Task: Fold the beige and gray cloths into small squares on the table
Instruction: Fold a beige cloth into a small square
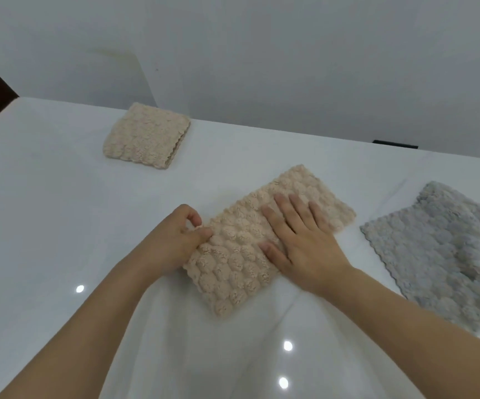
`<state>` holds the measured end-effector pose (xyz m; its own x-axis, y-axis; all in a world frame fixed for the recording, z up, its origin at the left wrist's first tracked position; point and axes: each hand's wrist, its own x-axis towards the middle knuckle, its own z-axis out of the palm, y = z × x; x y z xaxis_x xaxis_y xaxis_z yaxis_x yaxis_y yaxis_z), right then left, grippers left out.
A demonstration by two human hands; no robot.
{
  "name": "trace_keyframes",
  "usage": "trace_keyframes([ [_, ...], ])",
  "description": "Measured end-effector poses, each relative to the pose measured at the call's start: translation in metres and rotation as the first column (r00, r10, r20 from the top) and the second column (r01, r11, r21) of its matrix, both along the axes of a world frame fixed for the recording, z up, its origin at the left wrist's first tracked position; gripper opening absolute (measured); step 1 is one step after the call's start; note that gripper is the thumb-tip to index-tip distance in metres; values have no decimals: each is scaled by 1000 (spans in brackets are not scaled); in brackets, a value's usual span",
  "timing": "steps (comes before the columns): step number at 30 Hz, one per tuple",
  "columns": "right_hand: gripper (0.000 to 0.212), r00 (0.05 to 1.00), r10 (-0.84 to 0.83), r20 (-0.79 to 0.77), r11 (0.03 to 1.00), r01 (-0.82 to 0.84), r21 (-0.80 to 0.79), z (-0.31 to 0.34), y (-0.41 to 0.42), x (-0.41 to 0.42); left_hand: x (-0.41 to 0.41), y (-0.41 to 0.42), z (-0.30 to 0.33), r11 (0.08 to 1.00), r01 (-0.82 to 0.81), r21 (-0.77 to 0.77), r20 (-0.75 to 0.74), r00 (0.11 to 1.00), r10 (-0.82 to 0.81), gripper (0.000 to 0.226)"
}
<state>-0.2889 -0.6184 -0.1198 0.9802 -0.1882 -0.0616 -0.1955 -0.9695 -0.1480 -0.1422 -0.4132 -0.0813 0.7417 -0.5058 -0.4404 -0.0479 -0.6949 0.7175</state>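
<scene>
With the right hand (302,243) flat on the half-folded beige cloth (244,263) mid-desk and the left hand (175,237) seemingly pinching its edge, the plush layers could slip askew when folded.

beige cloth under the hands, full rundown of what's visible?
The beige cloth is a fluffy, bubble-textured fabric folded into a long rectangle with scalloped edges, lying flat and diagonally on the white table, its near end lower left, its far end upper right. The left hand pinches its left edge near the middle; the right hand presses flat on top with straight fingers. It lies apart from the gray cloth on its right and the folded beige square farther back.
</scene>
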Motion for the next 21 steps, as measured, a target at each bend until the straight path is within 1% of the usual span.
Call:
trace_keyframes([
  [2,69,999,48,-21,999,-48,-17,1,-9,-5,-2,8,0,995,-46,-91,-118,992,35,17],
  [3,70,999,18,-29,1000,-18,-18,1,-14,-9,-3,11,1,992,-47,-121,-137,990,30,13],
  [5,71,992,-124,-28,992,124,6,1,-22,-15,-6,14,5,989,4,-149,-130,991,-23,3],
  [7,69,971,-236,-25,971,236,22,0,-25,-16,-9,14,10,977,47,-206,-190,978,-87,13],
  [8,67,967,-255,-25,967,255,22,-1,-24,-15,-9,15,12,969,58,-241,-246,962,-119,20],
  [9,65,966,-257,-21,966,258,24,-2,-23,-15,-8,17,14,963,70,-261,-285,947,-146,26],
  [12,62,966,-258,12,965,257,50,-2,-19,-16,-5,24,17,951,129,-280,-309,926,-217,38],
  [14,60,966,-255,34,965,252,76,-1,-17,-16,-1,29,17,943,166,-290,-338,904,-263,53],
  [16,57,968,-245,47,965,239,106,0,-17,-15,1,31,16,937,199,-287,-326,900,-291,54],
  [19,55,963,-254,95,960,239,142,0,-19,-17,2,24,15,943,178,-281,-250,935,-250,40],
  [21,51,929,-318,187,940,284,187,0,-17,-21,3,18,18,935,170,-310,-188,954,-235,26],
])
